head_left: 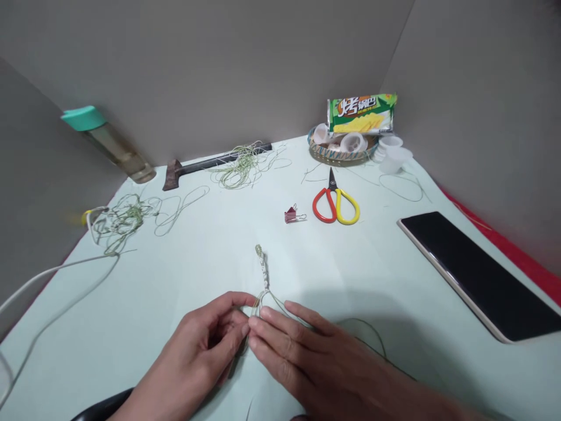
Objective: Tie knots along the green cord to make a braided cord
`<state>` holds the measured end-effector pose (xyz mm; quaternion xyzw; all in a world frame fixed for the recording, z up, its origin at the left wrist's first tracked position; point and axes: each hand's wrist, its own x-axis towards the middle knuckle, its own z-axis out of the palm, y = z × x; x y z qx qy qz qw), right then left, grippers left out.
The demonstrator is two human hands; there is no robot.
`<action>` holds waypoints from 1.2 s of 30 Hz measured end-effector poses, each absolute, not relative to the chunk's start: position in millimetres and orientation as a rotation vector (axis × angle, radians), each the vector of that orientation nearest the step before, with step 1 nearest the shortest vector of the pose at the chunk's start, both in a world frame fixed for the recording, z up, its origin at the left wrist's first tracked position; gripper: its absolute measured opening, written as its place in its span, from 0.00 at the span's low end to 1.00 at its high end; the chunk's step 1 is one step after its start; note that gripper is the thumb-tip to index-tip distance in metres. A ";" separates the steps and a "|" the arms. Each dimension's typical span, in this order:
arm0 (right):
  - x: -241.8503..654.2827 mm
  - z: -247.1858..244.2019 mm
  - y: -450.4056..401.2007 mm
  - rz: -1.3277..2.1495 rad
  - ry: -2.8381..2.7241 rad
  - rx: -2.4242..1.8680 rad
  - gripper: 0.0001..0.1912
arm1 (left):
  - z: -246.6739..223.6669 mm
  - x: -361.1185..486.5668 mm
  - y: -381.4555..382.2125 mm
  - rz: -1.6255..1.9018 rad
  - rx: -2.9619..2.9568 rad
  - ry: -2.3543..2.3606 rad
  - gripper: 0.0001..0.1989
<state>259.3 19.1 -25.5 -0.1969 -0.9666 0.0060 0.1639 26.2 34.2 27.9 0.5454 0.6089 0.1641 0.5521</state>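
Pinching the knotted cord (263, 270) at its base

Left hand (197, 345) curls its fingers in, thumb and forefinger closed on the spot where the knotted cord splits into two thin green strands (274, 299). Right hand (315, 356) lies close against it, fingers pressed together and thumb lifted apart; a strand runs beneath them, but whether that hand grips it is hidden. The knotted cord stands out from the hands across a pale green sheet (197, 263), its tip pointing away from the person. Keeping the pinch tight and right at the split is the sound way to work here, since it holds the knots steady and the strands even.

A loose length of cord (363, 330) trails off under the right wrist. Farther out lie a small red binder clip (291, 215) and red-and-yellow scissors (335, 204). Tangled cord (120, 222) and a white cable (56, 280) sprawl to the left, and more cord (243, 166) drapes over a dark hatchet-shaped tool (214, 164). A phone (477, 275) sits to the right. At the back are a bottle (118, 146), a woven basket (342, 151) and a cracker packet (362, 114).
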 end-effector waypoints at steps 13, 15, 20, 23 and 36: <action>262.7 -19.3 -1.0 0.140 -2.780 -0.662 0.32 | 22.6 16.9 23.1 0.413 1.388 1.389 0.21; 264.9 -21.7 -6.8 0.079 -2.787 -0.634 0.30 | 25.8 15.7 20.9 0.403 1.421 1.399 0.21; 269.0 -24.7 -20.0 -0.067 -2.707 -0.682 0.21 | 29.3 4.6 14.6 0.357 1.522 1.454 0.22; 267.5 -21.2 -23.4 -0.126 -2.705 -0.644 0.24 | 25.4 -5.2 10.1 0.334 1.599 1.473 0.22; 258.2 -44.3 -33.9 -0.386 -2.406 -0.679 0.16 | 10.8 -15.7 -6.8 0.543 2.866 1.195 0.22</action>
